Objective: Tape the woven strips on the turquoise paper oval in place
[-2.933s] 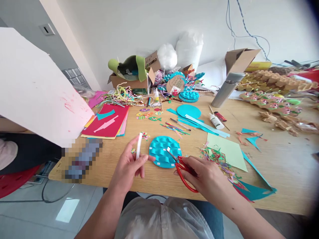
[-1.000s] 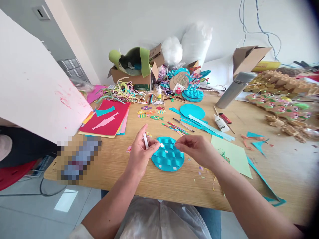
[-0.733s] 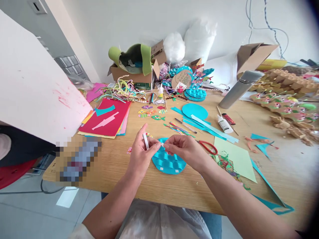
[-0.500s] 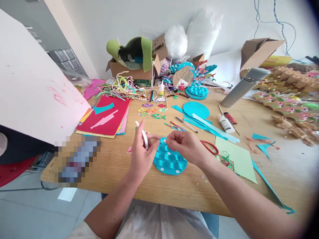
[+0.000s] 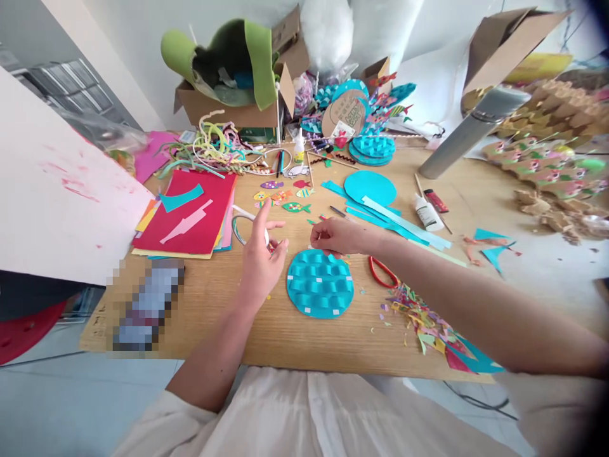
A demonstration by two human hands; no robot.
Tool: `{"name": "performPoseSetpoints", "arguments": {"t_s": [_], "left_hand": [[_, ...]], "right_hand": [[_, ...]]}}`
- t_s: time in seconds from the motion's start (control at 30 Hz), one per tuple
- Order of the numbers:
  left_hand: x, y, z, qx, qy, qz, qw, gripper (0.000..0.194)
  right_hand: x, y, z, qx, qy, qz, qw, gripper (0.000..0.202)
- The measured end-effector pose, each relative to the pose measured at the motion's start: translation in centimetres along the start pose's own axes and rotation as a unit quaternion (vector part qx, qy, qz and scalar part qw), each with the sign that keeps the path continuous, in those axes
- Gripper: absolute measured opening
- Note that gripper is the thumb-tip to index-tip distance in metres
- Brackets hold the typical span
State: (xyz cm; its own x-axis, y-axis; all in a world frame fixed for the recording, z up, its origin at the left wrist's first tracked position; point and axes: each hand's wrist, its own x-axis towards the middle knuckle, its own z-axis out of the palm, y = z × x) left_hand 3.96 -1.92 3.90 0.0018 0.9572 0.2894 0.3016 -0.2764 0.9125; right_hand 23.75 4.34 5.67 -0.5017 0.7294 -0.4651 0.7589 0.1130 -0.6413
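Note:
A roll of white tape (image 5: 266,236) is hooked on the fingers of my left hand (image 5: 261,260), its loose end sticking out to the left. The thumb and index finger of that hand are apart. To the right, a blue disc (image 5: 320,311) with curled paper strips in rows lies flat on the table, small white squares stuck at its edge and middle. My right hand (image 5: 339,236) is closed in a pinch over the disc's top edge; whatever its fingertips hold is hidden.
Fish cutouts (image 5: 295,207), a plain blue circle (image 5: 370,189) and blue strips lie behind the hands. Red-handled scissors (image 5: 383,273) and paper scraps (image 5: 423,317) are on the right. Coloured sheets (image 5: 190,216) lie left, a glue bottle (image 5: 428,214) and grey flask (image 5: 476,130) further right.
My left hand has moved left, away from the disc, with the tape roll. My right hand has lifted slightly off the disc's upper part, uncovering more white squares. The view has shifted.

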Motion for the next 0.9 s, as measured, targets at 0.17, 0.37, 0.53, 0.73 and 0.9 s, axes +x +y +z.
{"name": "performPoseSetpoints", "arguments": {"t_s": [0.17,0.37,0.53,0.73,0.9], "left_hand": [[0.8,-1.6,1.0,0.052,-0.050,0.011,0.997,0.077],[1.2,-3.7,2.4,0.139,-0.108,0.020,0.984,0.085],[0.9,-4.2,2.9,0.169,-0.132,0.014,0.977,0.085],[0.7,-4.1,3.1,0.113,-0.099,0.010,0.989,0.074],[1.9,-3.1,1.8,-0.107,0.022,-0.087,0.990,0.066]], "right_hand": [[0.9,0.0,-0.1,-0.035,-0.019,0.018,0.999,0.008],[1.5,0.8,-0.1,-0.002,-0.027,0.012,1.000,0.009],[2.1,1.3,0.4,0.030,-0.043,0.009,0.999,0.009],[2.0,1.2,1.0,0.047,-0.051,0.023,0.997,0.007],[2.3,1.8,1.4,0.069,-0.047,0.045,0.995,0.007]]}}
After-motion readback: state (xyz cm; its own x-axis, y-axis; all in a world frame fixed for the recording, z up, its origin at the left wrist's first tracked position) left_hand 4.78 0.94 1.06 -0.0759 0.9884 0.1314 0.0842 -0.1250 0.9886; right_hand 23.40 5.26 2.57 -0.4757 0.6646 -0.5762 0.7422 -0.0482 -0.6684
